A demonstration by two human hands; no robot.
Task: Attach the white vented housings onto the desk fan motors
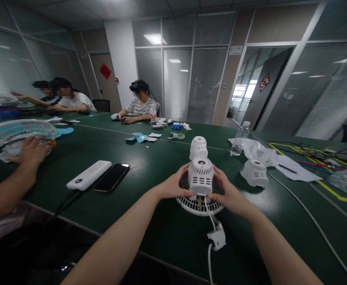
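A white fan motor housing [201, 176] with vent slots stands on a round white fan grille [188, 206] lying on the table in front of me. My left hand [177, 184] wraps its left side, thumb at the lower front edge. On the other side my right hand [225, 190] grips it likewise. From under the housing a white cord [209, 213] runs down to a white plastic piece [217, 237] near the table edge. Just behind stands a second white housing [198, 146]. A third white housing [255, 173] sits to the right, apart from my hand.
To the left lie a white power bank [89, 175] and a black phone [112, 177]. A co-worker's hand [32, 152] touches another fan grille [19, 130]. A water bottle [240, 139], papers and cables are at right; blue fan blades [137, 137] lie farther back. Several people sit around the table.
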